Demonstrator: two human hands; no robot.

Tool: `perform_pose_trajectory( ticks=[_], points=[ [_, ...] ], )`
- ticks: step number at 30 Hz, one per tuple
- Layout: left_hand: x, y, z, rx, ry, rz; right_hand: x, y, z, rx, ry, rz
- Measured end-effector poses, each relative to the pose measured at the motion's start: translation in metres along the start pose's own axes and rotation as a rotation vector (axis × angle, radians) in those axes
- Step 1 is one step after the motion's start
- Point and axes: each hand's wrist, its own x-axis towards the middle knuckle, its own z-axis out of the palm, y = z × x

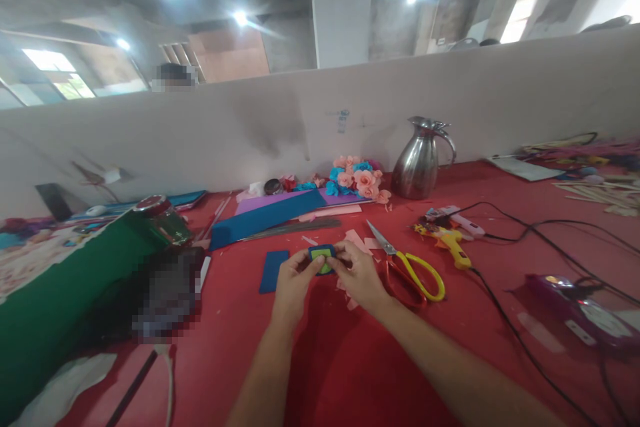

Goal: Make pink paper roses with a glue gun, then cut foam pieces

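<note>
Between my two hands is a small dark-blue piece with a yellow-green centre (321, 253), its exact kind unclear. My left hand (298, 273) pinches its left side with thumb and fingers. On the opposite side, my right hand (357, 271) grips it the same way, the thumbs close together on the green face. A flat blue rectangle (273, 271) lies on the red table just left of my left hand. Scissors (405, 263) with yellow and red handles rest right of my right hand. Pink paper scraps (356, 240) lie beside and partly behind that hand.
A steel jug (417, 160) stands at the back, near pink and blue paper flowers (357, 179). Yellow (454, 247) and pink (467, 221) glue guns trail black cords on the right. A purple device (583, 313) sits farther right. Leftward are a lidded jar (164, 219) and a green box (75, 273).
</note>
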Motion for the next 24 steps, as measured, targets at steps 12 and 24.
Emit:
perform_pose_trajectory(
  ticks=[12,24],
  points=[
    [0.002,-0.001,-0.002,-0.091,0.004,-0.088,0.005,0.007,-0.001,0.047,-0.070,0.039],
    [0.000,0.000,0.001,-0.056,0.070,-0.055,0.003,-0.006,-0.006,-0.269,-0.066,-0.079]
  ],
)
